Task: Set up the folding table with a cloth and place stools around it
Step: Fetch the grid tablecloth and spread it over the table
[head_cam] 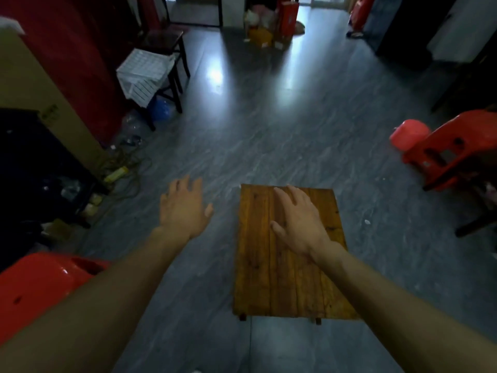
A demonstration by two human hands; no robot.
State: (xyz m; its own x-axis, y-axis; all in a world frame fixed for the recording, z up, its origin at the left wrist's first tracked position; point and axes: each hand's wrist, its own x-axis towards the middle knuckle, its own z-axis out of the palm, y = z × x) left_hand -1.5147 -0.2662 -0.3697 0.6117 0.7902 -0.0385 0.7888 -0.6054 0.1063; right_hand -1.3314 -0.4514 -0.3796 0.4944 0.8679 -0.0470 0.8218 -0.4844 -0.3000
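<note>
A small wooden stool [290,278] with a slatted brown top stands on the grey floor in front of me. My right hand [298,222] is spread over the far half of its top, fingers straight; contact is hard to judge. My left hand [184,208] hovers open over the bare floor to the stool's left, holding nothing. A red plastic stool [37,281] sits at the lower left under my left forearm. Stacked red plastic stools [454,149] lie tipped at the right edge, with a pink roll [410,134] beside them.
A dark wooden chair [164,49] holds a white crate [145,74] at the back left. A cardboard box [32,84], a dark cabinet [35,170] and cables [121,170] line the left side. Bags [271,25] stand at the far doorway.
</note>
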